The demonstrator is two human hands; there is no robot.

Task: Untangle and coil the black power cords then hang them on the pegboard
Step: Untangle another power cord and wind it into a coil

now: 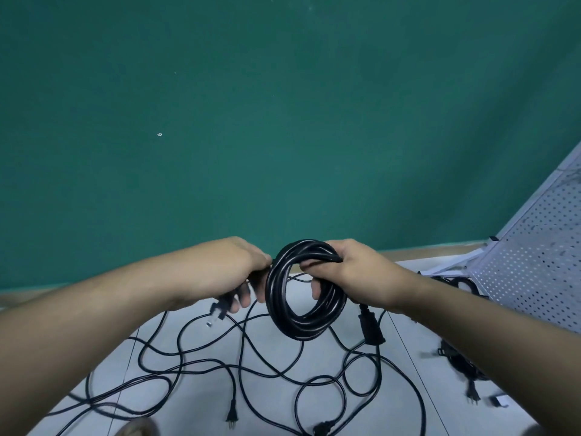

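Coil (306, 289) of black cord upright between hands: right hand (349, 272) clenched around its 3 o'clock side, left hand (242, 272) pinching loose end at 9. Pegboard (531, 262) toward 3 o'clock, nearer right hand.

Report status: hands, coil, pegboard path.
Right hand shut on coiled cord; left hand pinching its free end. Loose cords tangled on floor. Pegboard far right, coil not hung.
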